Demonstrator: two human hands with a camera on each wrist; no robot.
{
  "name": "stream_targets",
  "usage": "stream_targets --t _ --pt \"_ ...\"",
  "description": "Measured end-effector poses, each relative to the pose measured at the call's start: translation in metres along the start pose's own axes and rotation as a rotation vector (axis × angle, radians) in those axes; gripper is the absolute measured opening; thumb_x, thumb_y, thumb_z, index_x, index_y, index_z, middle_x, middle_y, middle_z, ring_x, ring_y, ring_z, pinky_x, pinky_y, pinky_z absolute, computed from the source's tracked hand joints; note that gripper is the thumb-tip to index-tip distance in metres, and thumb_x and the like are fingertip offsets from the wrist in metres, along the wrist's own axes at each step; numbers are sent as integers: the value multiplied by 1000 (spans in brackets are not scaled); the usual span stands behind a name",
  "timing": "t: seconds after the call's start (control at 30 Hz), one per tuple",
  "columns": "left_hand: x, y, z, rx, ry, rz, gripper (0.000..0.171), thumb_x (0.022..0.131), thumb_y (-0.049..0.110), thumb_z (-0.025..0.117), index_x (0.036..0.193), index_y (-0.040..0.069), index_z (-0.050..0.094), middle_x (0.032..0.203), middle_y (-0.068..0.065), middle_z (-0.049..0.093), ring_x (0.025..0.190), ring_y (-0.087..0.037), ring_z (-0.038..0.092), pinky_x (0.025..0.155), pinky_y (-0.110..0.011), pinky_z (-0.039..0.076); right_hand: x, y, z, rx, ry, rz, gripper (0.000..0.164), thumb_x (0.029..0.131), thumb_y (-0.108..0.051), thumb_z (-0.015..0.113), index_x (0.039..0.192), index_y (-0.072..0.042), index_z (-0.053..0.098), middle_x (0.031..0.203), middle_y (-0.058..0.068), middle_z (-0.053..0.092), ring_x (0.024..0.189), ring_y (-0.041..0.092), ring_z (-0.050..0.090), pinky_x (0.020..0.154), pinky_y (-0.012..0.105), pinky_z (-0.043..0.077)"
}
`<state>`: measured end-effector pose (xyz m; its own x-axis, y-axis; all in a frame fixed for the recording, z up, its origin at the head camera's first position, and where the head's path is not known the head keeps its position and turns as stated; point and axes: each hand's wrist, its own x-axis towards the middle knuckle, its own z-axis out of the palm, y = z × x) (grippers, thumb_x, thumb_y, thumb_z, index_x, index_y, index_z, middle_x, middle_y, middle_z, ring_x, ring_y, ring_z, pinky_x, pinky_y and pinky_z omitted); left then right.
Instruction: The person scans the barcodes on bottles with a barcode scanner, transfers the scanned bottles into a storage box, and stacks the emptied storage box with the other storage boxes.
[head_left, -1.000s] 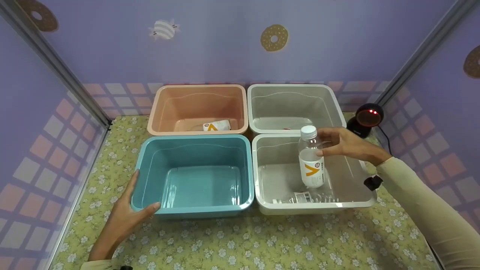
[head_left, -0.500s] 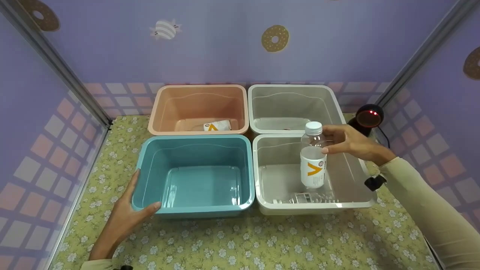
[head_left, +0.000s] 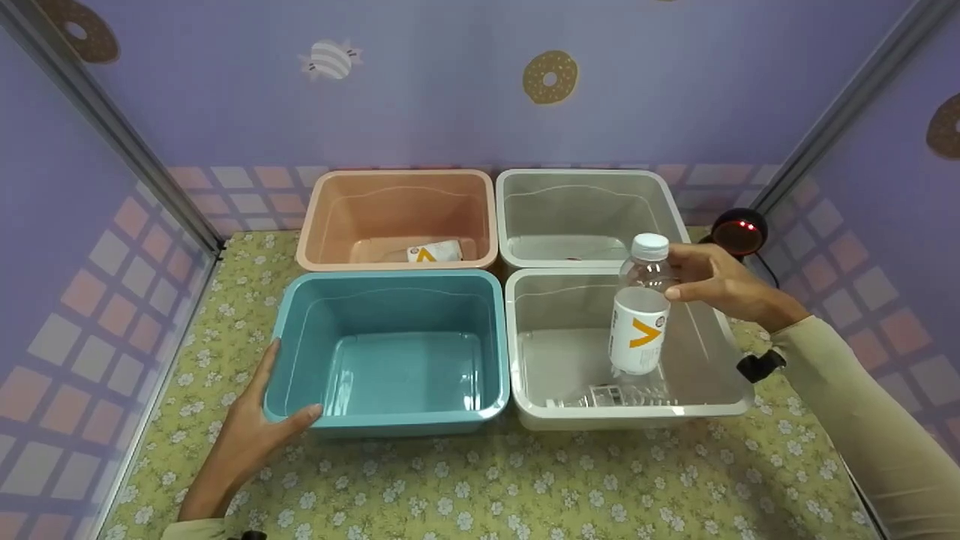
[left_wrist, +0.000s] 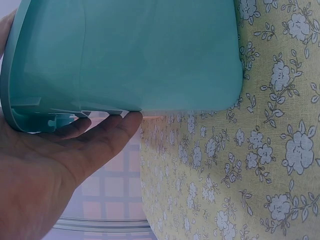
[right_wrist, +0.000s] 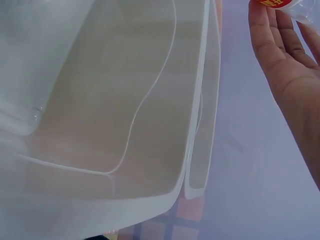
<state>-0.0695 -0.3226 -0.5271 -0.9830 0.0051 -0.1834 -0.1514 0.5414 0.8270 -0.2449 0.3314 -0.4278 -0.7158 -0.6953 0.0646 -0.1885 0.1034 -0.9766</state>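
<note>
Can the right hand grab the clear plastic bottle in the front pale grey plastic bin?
Probably not yet: the right hand holds another, white-capped, white-labelled plastic bottle; otherwise, the open bin should leave the clear bottle accessible.

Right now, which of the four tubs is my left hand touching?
The blue tub, front left: your left hand touches its near left corner. It doesn't touch the orange tub or either pale tub.

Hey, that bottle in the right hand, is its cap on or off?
On: in the head view, the white cap sits atop the bottle held by the right hand. Whether it's screwed tight, I can't tell.
</note>
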Motion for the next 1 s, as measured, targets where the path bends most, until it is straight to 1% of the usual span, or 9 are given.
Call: stream_targets --t 0.17,0.23,0.33,0.43,0.53,0.67,0.83,0.93,1.0 --pt "0 -1 0 5 2 -5 118 99 43 81 175 46 -9 183 -22 -3 160 -67 9 115 -93 18 -4 0 -3 10 6 -5 63 98 11 59 160 9 48 145 23 69 133 28 69 110 37 59" --pt "0 -1 1 9 5 -8 118 99 43 82 175 47 -9 183 -22 -2 160 -67 10 115 -93 18 -6 -1 -4 14 12 -7 63 98 11 58 160 10 47 145 22 69 131 27 70 108 38 60" --pt "-1 -1 1 11 8 -12 118 99 44 82 175 48 -9 183 -22 -2 160 -67 9 115 -94 17 -8 -3 -7 32 28 -3 63 98 12 58 160 9 48 144 19 71 129 25 72 107 38 61" --pt "-2 -1 1 13 6 -9 118 99 44 82 175 48 -9 183 -21 -3 160 -68 9 114 -94 17 -10 -4 -9 66 31 -20 63 98 14 56 160 11 47 145 20 70 131 26 70 109 38 59" --pt "-2 -1 0 17 1 -9 117 100 43 81 174 49 -9 183 -21 -3 159 -69 9 114 -94 17 -11 -6 -11 81 38 -29 63 99 17 55 161 10 46 146 21 69 133 27 69 111 37 58" --pt "-2 -1 0 24 -2 -13 117 100 44 81 174 49 -10 183 -22 -3 158 -69 10 114 -94 17 -15 -7 -13 62 57 -34 64 98 17 55 162 8 47 145 23 68 131 28 70 110 37 59" --pt "-2 0 0 32 -1 -14 118 99 45 81 174 49 -10 183 -23 -2 157 -71 11 114 -94 17 -19 -7 -17 39 71 -46 63 99 17 55 161 11 46 144 26 68 129 29 71 107 38 61" --pt "-2 1 0 34 -3 -17 118 99 47 81 174 49 -10 183 -23 -2 157 -71 11 114 -94 17 -22 -6 -20 42 89 -40 65 99 16 56 162 7 47 145 23 69 130 28 71 108 37 60" --pt "-1 2 -1 34 -3 -19 117 99 48 81 174 50 -10 183 -24 -2 157 -71 11 114 -94 18 -24 -5 -22 48 102 -45 66 98 17 56 162 7 47 145 22 69 131 28 70 110 36 59"
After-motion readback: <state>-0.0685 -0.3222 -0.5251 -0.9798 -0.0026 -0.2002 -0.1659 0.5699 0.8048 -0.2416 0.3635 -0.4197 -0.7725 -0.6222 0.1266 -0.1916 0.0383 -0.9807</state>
